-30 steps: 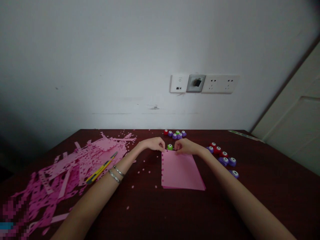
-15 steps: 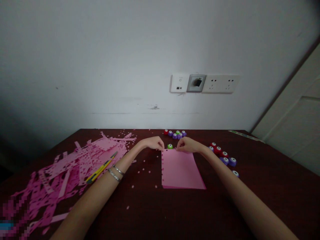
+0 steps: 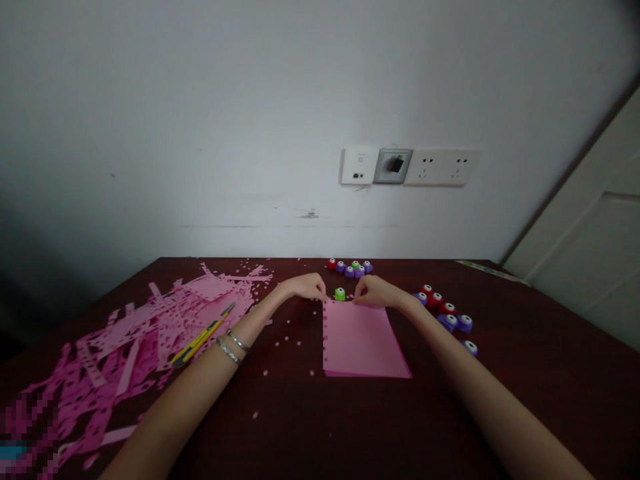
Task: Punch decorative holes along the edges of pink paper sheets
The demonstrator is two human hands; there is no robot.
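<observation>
Pink sheets of paper lie stacked on the dark table in front of me, with punched holes along the left edge. My left hand is closed at the far left corner, its thumb and fingers pinching the paper. At the far edge, further right, my right hand also pinches the paper between thumb and fingers. Between the two hands, just behind the paper, stands a small green craft punch with a white and black round top. Neither hand touches it.
Cut pink paper strips heap at the left, with a yellow utility knife on them. Craft punches in red, purple and green stand at the back; several more sit beside my right forearm. Tiny punched paper bits are scattered about.
The paper's far edge has shifted slightly toward me, showing more of the green punch behind it. Both hands keep their pinch with barely any movement.
</observation>
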